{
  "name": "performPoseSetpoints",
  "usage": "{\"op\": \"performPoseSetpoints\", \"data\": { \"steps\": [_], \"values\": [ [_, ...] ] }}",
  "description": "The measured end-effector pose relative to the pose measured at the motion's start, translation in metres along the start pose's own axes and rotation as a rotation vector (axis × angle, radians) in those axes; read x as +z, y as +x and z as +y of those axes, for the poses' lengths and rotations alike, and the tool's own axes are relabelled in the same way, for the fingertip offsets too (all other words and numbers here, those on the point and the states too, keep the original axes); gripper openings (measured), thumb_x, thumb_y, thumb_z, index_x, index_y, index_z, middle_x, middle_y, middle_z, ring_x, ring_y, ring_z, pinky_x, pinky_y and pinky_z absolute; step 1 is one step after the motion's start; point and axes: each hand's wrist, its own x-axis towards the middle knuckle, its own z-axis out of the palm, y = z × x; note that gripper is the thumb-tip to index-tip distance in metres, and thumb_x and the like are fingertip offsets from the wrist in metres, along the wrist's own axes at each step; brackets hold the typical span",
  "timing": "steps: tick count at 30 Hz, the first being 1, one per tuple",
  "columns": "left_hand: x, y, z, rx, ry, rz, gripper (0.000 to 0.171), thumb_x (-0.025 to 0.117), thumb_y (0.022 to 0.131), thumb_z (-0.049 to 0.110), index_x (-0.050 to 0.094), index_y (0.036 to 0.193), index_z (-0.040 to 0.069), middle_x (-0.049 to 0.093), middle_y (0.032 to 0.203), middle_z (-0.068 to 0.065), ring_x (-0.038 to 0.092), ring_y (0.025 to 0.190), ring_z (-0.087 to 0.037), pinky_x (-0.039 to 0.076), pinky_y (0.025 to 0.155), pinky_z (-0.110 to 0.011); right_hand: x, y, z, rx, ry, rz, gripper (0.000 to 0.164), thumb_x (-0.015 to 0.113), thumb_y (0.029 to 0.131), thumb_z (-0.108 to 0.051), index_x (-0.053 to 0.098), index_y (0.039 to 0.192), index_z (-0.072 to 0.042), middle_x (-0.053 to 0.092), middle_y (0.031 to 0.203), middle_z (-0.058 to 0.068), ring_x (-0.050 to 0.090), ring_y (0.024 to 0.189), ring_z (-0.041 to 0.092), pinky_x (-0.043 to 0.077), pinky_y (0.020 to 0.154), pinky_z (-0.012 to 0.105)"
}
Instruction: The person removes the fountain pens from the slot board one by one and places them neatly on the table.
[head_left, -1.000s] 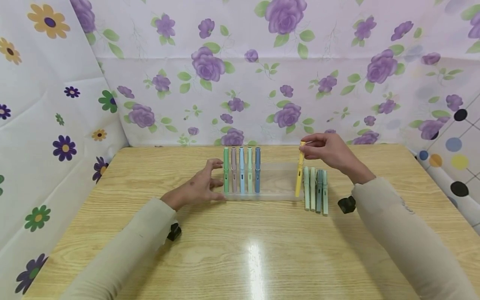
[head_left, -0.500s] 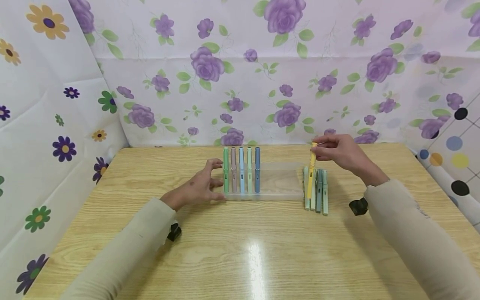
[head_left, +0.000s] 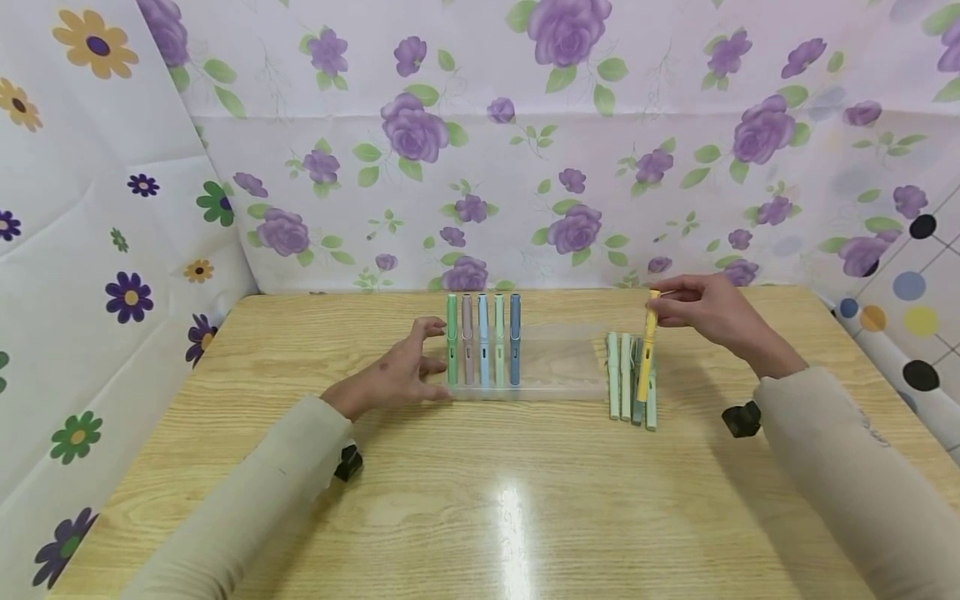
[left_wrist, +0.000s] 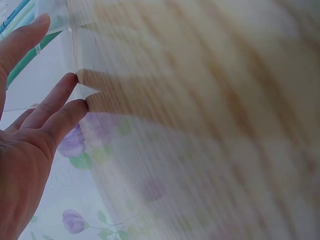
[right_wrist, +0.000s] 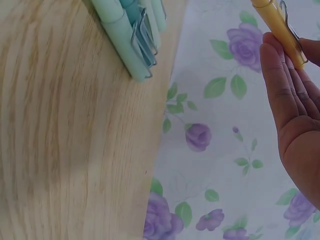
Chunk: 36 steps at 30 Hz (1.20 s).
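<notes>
The right hand [head_left: 701, 308] held a smooth yellow pen [head_left: 647, 358] near its clip end, its grip a pinch between thumb and straight, side-by-side fingers; the bent-wire clip showed thin and metallic from the right wrist. The slim barrel leaned slightly, its lower end overlapping the loose pens [head_left: 626, 375] in the head view, though contact there could not be told. Those four, pale green and grey-teal with long, straight bodies, lay close together on the worktop [head_left: 420, 500], whose glossy surface carried wavy wood grain. Just beside them was a clear, box-like holder [head_left: 555, 393], the grain visible through its walls. Five pens, green [head_left: 452, 333], mauve, light blue, pale green and dark blue, made a neat parallel row in its left part. The left hand [head_left: 405, 367] was at the holder's left end, its grip spread, thumb apart from the fingers. Behind hung a lightly creased sheet [head_left: 480, 167] printed with purple roses.
</notes>
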Motion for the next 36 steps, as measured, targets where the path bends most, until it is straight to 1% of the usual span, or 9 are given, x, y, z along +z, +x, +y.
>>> {"op": "performPoseSetpoints", "data": {
  "steps": [5,9,15,23,29,36],
  "values": [
    [0.0,0.0,0.0,0.001,0.001,-0.002,0.094,0.081,0.085,0.007,0.012,0.149,0.017,0.019,0.16,-0.016,0.056,0.125,-0.036,0.051,0.096,-0.047,-0.005,-0.004,0.004,0.01,-0.032,0.008,0.063,0.067,0.096,-0.041,0.052,0.14,0.001,0.068,0.119,0.016,0.071,0.092,0.013,0.057,0.083,0.03],
    [0.0,0.001,-0.001,0.013,0.003,-0.003,0.094,0.081,0.085,0.008,0.012,0.149,0.016,0.018,0.16,-0.018,0.056,0.125,-0.038,0.051,0.097,-0.049,-0.008,-0.005,0.009,0.024,-0.031,0.011,0.064,0.067,0.096,-0.042,0.052,0.139,0.002,0.067,0.12,0.017,0.071,0.093,0.014,0.058,0.084,0.032],
    [0.001,0.0,-0.001,0.017,0.013,-0.001,0.094,0.081,0.085,0.008,0.012,0.148,0.016,0.019,0.159,-0.018,0.057,0.124,-0.038,0.051,0.096,-0.049,-0.012,-0.006,0.02,0.034,-0.02,-0.011,0.064,0.066,0.097,-0.042,0.05,0.139,0.004,0.067,0.121,0.018,0.07,0.101,0.024,0.057,0.086,0.035],
    [0.0,0.001,-0.001,-0.01,0.008,0.004,0.095,0.082,0.084,0.008,0.013,0.148,0.018,0.019,0.16,-0.014,0.057,0.125,-0.034,0.05,0.098,-0.047,-0.013,-0.008,0.033,0.054,0.004,-0.027,0.065,0.067,0.097,-0.04,0.049,0.14,0.005,0.069,0.118,0.013,0.07,0.101,0.024,0.054,0.091,0.043],
    [0.0,0.001,-0.001,0.007,0.009,0.001,0.096,0.082,0.084,0.008,0.012,0.149,0.017,0.019,0.16,-0.016,0.057,0.124,-0.036,0.05,0.098,-0.048,-0.012,-0.008,0.041,0.099,0.009,-0.045,0.068,0.067,0.096,-0.044,0.048,0.141,0.003,0.069,0.12,0.011,0.069,0.106,0.027,0.05,0.097,0.049],
    [0.0,0.001,-0.001,0.016,0.009,-0.002,0.095,0.082,0.084,0.008,0.012,0.148,0.017,0.019,0.159,-0.017,0.058,0.124,-0.036,0.048,0.1,-0.05,-0.011,-0.008,0.048,0.11,0.018,-0.05,0.067,0.066,0.096,-0.043,0.048,0.141,0.003,0.068,0.12,0.012,0.067,0.108,0.031,0.05,0.097,0.05]
  ]
}}
